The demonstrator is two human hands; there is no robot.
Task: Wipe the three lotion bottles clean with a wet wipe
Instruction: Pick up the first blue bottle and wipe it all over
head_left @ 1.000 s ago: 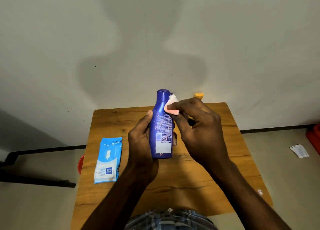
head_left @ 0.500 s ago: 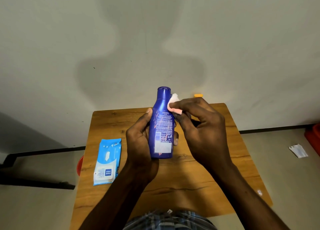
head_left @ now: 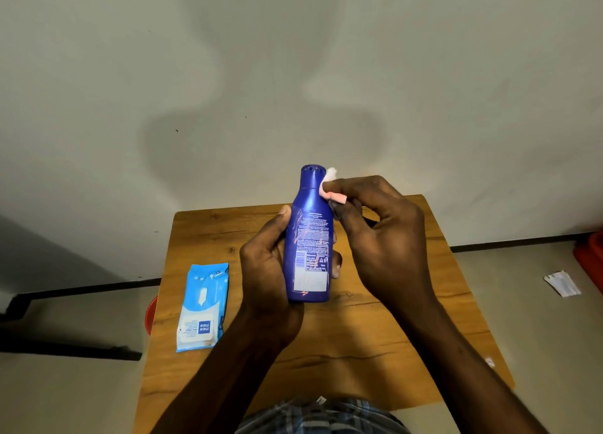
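A dark blue lotion bottle [head_left: 309, 237] stands upright above the wooden table [head_left: 375, 335], its back label facing me. My left hand [head_left: 264, 270] grips its lower body, thumb on the left side and fingertips showing at the right. My right hand [head_left: 378, 234] pinches a small folded wet wipe [head_left: 329, 185], white and pinkish, and presses it against the bottle's neck just under the cap. Other lotion bottles are hidden behind my right hand.
A light blue pack of wet wipes [head_left: 202, 306] lies flat at the table's left edge. A red round object [head_left: 150, 312] peeks out below that edge. A scrap of paper [head_left: 562, 282] lies on the floor at right, near a red item [head_left: 592, 260].
The bottle has been lifted slightly, and the wipe has slid up from the bottle's shoulder to the neck beside the cap. The orange cap seen earlier behind my right hand is now hidden.
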